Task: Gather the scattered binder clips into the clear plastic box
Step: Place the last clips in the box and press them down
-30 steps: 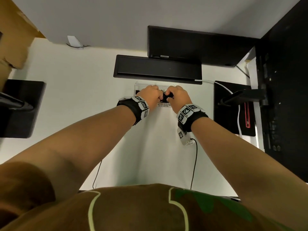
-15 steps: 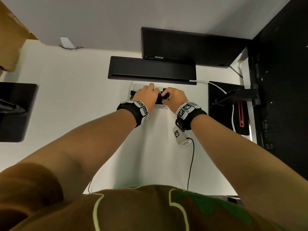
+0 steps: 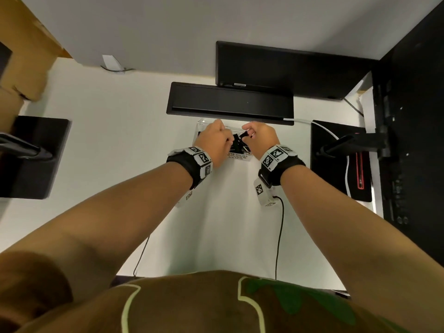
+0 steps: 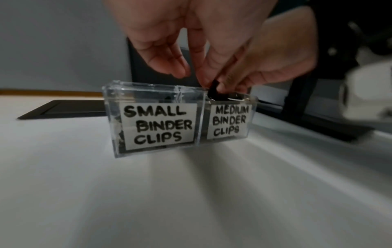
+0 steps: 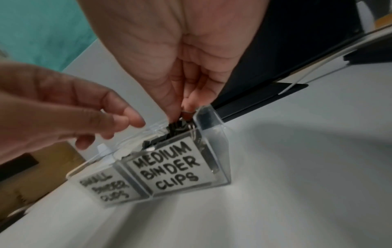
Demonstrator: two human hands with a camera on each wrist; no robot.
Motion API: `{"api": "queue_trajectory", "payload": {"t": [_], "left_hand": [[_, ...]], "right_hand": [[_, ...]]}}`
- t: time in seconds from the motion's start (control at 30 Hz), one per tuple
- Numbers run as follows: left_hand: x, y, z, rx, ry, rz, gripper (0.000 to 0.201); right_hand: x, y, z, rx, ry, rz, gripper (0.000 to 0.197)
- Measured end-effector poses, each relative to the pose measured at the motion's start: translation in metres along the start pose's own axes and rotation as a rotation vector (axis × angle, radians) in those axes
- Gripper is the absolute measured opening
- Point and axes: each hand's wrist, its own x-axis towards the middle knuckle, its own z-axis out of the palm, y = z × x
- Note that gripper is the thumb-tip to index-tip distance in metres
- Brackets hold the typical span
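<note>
Head view looks down on both hands meeting over the clear plastic box (image 3: 247, 157), which stands on the white desk (image 3: 120, 145) just in front of a flat black tray (image 3: 230, 103). The right hand (image 3: 260, 139) pinches a black binder clip (image 3: 243, 135) between thumb and forefinger above the box's right half. The left hand (image 3: 213, 140) hovers over the left half with fingers curled downward; from this angle what it holds, if anything, is hidden.

Left wrist view shows what the head view cannot: the box has two compartments, labelled "SMALL BINDER CLIPS" (image 4: 158, 125) and "MEDIUM BINDER CLIPS" (image 4: 229, 121). There the clip (image 4: 213, 89) sits at the rim of the medium compartment, gripped by the right hand's fingertips (image 4: 228, 82), while the left hand's fingers (image 4: 167, 57) hang loosely bent above the small compartment, touching nothing I can make out.

Right wrist view, blurred, adds the contents: more black clips (image 5: 167, 137) piled in the medium compartment, with wire handles against its end wall. The right fingers (image 5: 191, 94) are closed narrowly on the clip at the top of that pile.
</note>
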Motion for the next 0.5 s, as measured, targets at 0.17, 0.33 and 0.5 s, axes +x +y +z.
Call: {"api": "queue_trajectory", "payload": {"t": [0.17, 0.33, 0.5], "left_hand": [[0.004, -0.021, -0.019, -0.212, 0.186, -0.332, 0.016], [0.008, -0.040, -0.026, -0.388, 0.191, -0.560, 0.019], [0.009, -0.038, -0.027, -0.410, 0.112, -0.541, 0.029]], "right_hand": [[-0.010, -0.007, 0.004, -0.013, -0.064, -0.130, 0.034], [-0.012, -0.006, 0.013, -0.135, -0.130, -0.201, 0.027], [-0.014, -0.002, 0.006, 0.031, -0.081, -0.212, 0.023]]}}
